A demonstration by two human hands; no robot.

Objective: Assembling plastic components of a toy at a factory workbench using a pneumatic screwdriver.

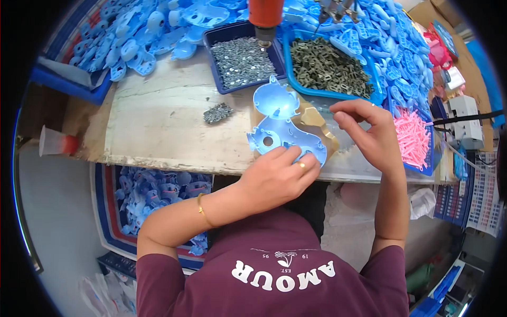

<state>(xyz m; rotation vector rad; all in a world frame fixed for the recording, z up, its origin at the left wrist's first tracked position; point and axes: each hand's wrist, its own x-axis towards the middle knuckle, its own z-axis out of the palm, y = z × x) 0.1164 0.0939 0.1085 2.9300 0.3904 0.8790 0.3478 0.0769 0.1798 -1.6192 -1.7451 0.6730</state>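
A light blue molded plastic shell [280, 132] with a rounded top part, a round hole and small posts lies inner side up on a gold-brown fixture [317, 119]. My left hand [280, 174] is closed over its lower edge, with the fingertips down inside the shell. Raised to the right of it, my right hand [369, 132] has its thumb and index finger brought together in a pinch. Whatever is between those fingertips is too small to make out. An orange power driver [265, 16] hangs pointing down beyond the shell.
A dark blue tray [227, 87] of small metal screws and a blue tray [338, 96] of dark metal clips stand behind. Loose screws [217, 112] lie on the wooden table [158, 121]. Pink sticks [412, 140] are at right; blue parts [142, 37] pile along the back.
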